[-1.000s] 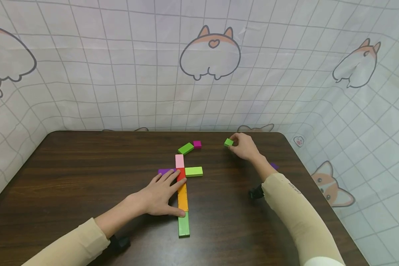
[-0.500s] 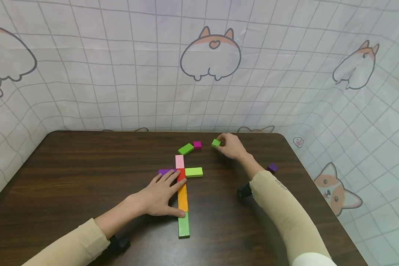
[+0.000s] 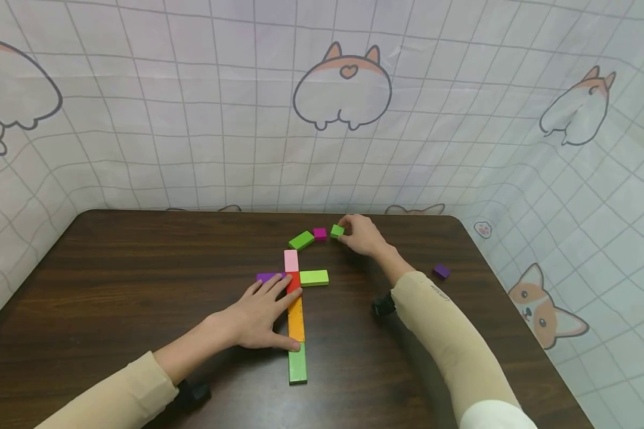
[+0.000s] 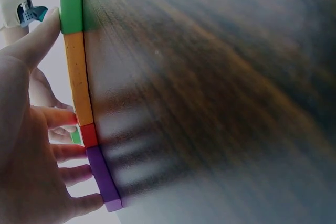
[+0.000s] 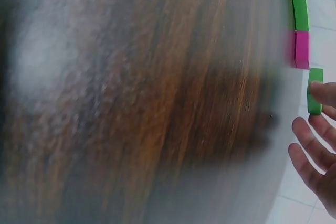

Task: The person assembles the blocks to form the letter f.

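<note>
My left hand (image 3: 260, 313) lies with spread, straight fingers on a row of coloured blocks; fingertips touch the purple block (image 4: 104, 174) and the red block (image 4: 88, 135), and the thumb is at the joint of the orange block (image 3: 296, 322) and the long green block (image 3: 297, 363). My right hand (image 3: 362, 234) pinches a small green block (image 3: 337, 231) between thumb and fingers, just right of the magenta block (image 3: 319, 234). That one meets a tilted green block (image 3: 301, 240) above the pink block (image 3: 291, 260). A lime block (image 3: 314, 277) sticks out right of the red one.
A dark purple block (image 3: 441, 271) lies alone on the brown wooden table (image 3: 139, 268), near its right edge. Behind and to the right hangs a white gridded cloth (image 3: 193, 119) with cartoon dogs.
My right hand has carried the small green block leftward, close to the magenta block. The dark purple block at right has come into fuller view. My left hand has stayed put.
</note>
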`<control>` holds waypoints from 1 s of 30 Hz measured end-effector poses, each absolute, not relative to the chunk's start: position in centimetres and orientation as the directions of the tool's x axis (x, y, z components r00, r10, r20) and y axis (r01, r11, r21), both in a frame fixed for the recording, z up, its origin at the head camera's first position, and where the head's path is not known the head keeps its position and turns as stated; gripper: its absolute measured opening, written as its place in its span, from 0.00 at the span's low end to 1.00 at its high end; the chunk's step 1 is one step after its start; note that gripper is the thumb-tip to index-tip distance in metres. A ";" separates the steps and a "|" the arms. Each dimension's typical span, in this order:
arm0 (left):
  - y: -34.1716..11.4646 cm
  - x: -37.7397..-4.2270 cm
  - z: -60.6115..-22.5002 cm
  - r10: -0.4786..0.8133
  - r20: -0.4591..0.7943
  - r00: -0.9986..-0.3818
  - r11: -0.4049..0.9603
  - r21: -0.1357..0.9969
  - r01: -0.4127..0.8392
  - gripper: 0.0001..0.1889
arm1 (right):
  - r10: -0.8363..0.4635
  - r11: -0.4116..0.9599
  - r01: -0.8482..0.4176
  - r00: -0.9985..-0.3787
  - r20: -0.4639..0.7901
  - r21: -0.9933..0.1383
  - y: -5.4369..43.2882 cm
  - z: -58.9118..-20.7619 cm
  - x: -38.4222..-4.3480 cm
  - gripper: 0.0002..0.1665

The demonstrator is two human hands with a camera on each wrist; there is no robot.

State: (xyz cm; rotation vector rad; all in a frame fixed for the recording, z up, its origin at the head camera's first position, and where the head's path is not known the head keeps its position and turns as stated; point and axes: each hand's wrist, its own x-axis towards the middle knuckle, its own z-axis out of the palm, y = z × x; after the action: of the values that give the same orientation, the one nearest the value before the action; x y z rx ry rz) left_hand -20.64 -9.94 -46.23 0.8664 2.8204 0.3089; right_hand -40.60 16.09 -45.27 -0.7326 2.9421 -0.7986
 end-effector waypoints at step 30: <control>-9.9 -20.5 -45.9 0.574 -0.112 -0.811 0.806 0.253 0.535 0.57 | -0.417 0.805 -0.394 -0.908 0.050 -0.443 15.0 -46.1 -40.9 0.20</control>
State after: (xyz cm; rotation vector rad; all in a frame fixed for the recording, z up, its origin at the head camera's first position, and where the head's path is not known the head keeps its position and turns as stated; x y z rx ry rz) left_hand -20.49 -9.94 -45.91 0.8705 2.8094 0.3125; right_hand -40.87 15.03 -46.13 -0.6599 2.9373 -0.7034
